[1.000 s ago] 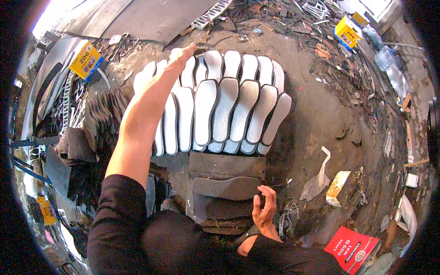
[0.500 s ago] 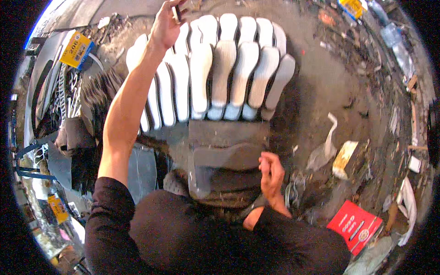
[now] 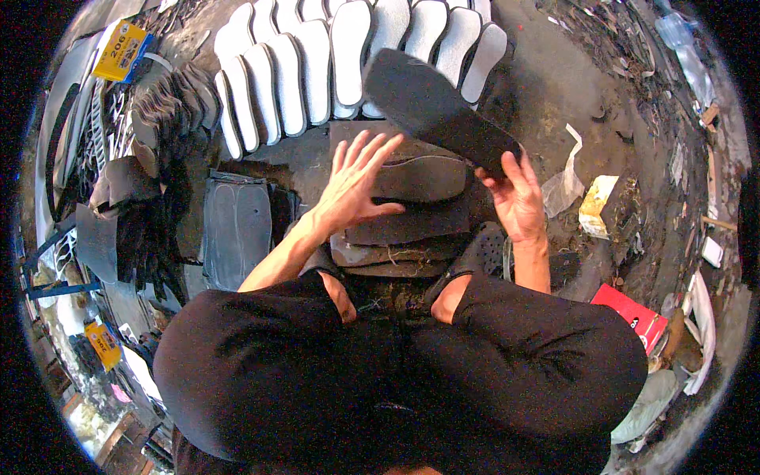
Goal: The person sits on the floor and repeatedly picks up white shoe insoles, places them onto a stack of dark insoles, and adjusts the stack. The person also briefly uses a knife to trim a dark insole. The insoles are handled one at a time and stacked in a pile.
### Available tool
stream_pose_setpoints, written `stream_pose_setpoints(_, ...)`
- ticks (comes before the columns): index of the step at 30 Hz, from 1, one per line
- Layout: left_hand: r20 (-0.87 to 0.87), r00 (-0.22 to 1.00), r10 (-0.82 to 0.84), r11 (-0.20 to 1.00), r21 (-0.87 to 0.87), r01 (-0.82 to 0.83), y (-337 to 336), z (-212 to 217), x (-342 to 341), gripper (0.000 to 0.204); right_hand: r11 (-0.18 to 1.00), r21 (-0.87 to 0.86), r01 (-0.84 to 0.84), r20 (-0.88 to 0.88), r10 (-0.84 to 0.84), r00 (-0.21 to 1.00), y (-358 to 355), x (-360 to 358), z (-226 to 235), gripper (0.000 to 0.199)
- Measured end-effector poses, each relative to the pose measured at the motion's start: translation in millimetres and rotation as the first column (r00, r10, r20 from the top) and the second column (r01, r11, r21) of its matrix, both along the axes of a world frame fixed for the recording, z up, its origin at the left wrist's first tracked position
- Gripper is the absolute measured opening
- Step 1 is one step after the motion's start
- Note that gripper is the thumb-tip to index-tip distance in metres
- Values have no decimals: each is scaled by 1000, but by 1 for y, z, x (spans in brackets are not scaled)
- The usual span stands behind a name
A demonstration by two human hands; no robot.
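A black shoe sole [image 3: 439, 107] is raised at a slant, its near end pinched between the thumb and fingers of my right hand [image 3: 520, 198]. My left hand [image 3: 354, 184] is spread, fingers apart and holding nothing, over the left end of another dark sole [image 3: 423, 179]. That one lies flat on a low stack of dark slabs [image 3: 396, 229] between my feet. Just beyond, two overlapping rows of white-faced soles [image 3: 350, 51] with dark edges lean in an arc; the held sole covers part of them.
Grey sheets [image 3: 237, 226] with sole outlines lie left of the slabs. Beyond them are a pile of dark sole pieces [image 3: 174, 103] and a yellow-blue box [image 3: 123, 51]. To the right lie a torn yellowish piece [image 3: 598, 206], a red box [image 3: 629, 313] and scattered scraps.
My left hand has come back from the far end of the white rows to the slabs. My right hand, empty before, now grips a black sole. The view has tilted downward.
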State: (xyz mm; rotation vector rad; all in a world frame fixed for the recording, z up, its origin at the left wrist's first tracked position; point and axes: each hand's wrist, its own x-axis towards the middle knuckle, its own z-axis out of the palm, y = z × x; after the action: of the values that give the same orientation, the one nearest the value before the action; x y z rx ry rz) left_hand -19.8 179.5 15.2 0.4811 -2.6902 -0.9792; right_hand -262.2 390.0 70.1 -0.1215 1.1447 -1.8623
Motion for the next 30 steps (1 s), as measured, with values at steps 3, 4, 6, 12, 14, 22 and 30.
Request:
stream_pose_setpoints(3, 194, 980, -51, 990, -122, 75, -15, -32, 38, 90, 997, -68, -24, 11, 25, 1000, 21, -7, 4, 35)
stream_pose_setpoints(4, 175, 982, -70, 991, -103, 88, -19, -36, 36, 90, 998, -68, -14, 4, 14, 1000, 23, -1, 10, 31)
stream_pose_setpoints(6, 145, 987, -72, 992, -94, 86, -27, -43, 37, 87, 999, -30, -38, -32, 37, 999, 25, 8, 15, 33)
stream_pose_setpoints(12, -193, 929, 316, 941, 190, -281, 4, -17, 46, 69, 977, 207, -53, -243, 104, 964, 42, 25, -10, 51)
stream_pose_setpoints(14, -120, 801, 587, 349, 930, -116, 10, -27, 73, 55, 967, 247, -65, -232, 124, 965, 41, 39, -28, 47)
stream_pose_setpoints(22, -147, 985, 93, 983, 173, -67, 63, -29, 87, 63, 977, 177, 121, -191, -86, 978, 59, 29, -52, 48)
stream_pose_setpoints(30, -96, 982, -164, 986, 26, 167, 54, -49, 42, 23, 970, 97, 224, -210, -200, 957, 68, 5, -16, 39)
